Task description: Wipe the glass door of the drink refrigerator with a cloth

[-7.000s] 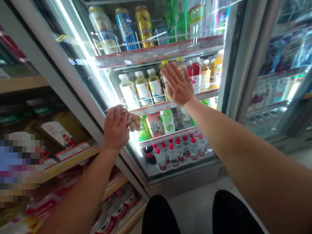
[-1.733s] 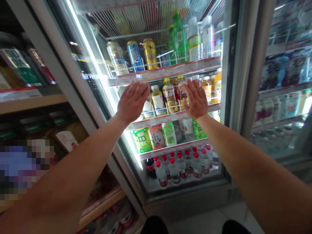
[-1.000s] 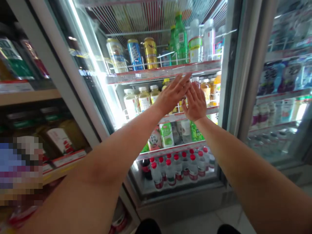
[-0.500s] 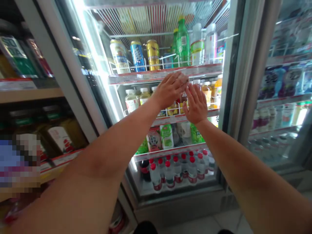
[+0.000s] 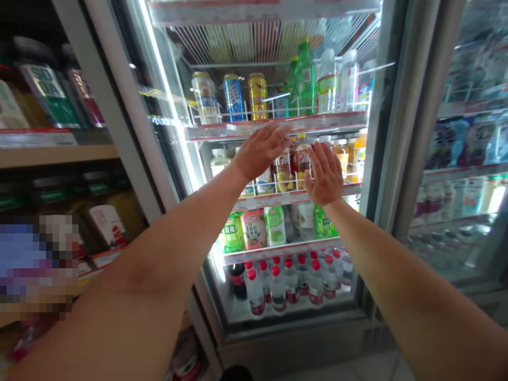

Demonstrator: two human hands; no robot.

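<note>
Grip: left hand [image 5: 264,151] lies flat, fingers close together; a pale bit shows at its fingertips, but can't tell if it's pinching anything. Right hand [image 5: 325,172] is open, w/ fingers slightly fanned & thumb apart, palm toward the glass [image 5: 274,97]. Both look to be on the glass, though contact's hard to confirm thru the glare. Hands are apart, approx. level w/ each other, w/ tea bottles [image 5: 283,169] visible btwn them.

The glass is the front of a lit cooler [image 5: 293,341], mid-scene, far side of both arms. Behind it, top to bottom: cans [image 5: 257,95] at left & green bottles [image 5: 305,79] right of them, w/ clear bottles [image 5: 327,87] farther right; then the tea bottles, w/ orange bottles [image 5: 359,156] at far right; then green & pink packs [image 5: 254,228]; then red-cap bottles [image 5: 278,288] standing upright, w/ a dark bottle [image 5: 238,280] at their left end.

Left of the cooler: a wooden shelf [image 5: 59,156] w/ dark bottles [image 5: 47,79]. Right, past a metal frame [image 5: 413,106]: a 2nd cooler [image 5: 472,172], contents blurry. Tile floor [image 5: 337,370] at the near edge, w/ a dark knee [image 5: 237,373] left of it.
</note>
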